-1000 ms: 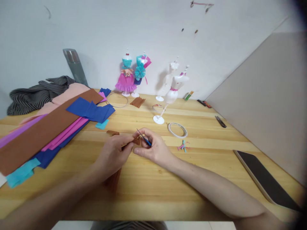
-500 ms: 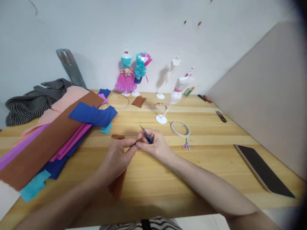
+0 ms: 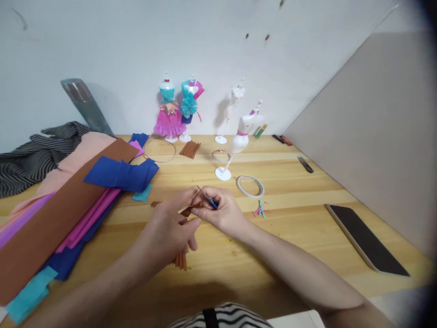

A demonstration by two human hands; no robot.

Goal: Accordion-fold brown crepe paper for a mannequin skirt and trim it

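Both hands meet over the middle of the wooden table [image 3: 280,237]. My left hand [image 3: 170,228] pinches a pleated strip of brown crepe paper [image 3: 180,259], whose loose end hangs below the hand. My right hand [image 3: 221,212] is closed on small blue-handled scissors [image 3: 207,198], their dark blades pointing up and left at the top of the paper. A small brown scrap [image 3: 155,204] lies just left of my left hand.
Brown, blue, pink and teal crepe sheets [image 3: 68,200] cover the left. Dressed mannequins [image 3: 169,111] and bare white mannequins [image 3: 239,136] stand at the back. A tape ring [image 3: 251,186], paper scraps [image 3: 259,210], a snipper [image 3: 305,164] and a dark phone [image 3: 365,239] lie to the right.
My left hand has turned and slid over the brown strip, its fingers now higher against the scissors. The right hand stays put. The camera has shifted slightly right and down.
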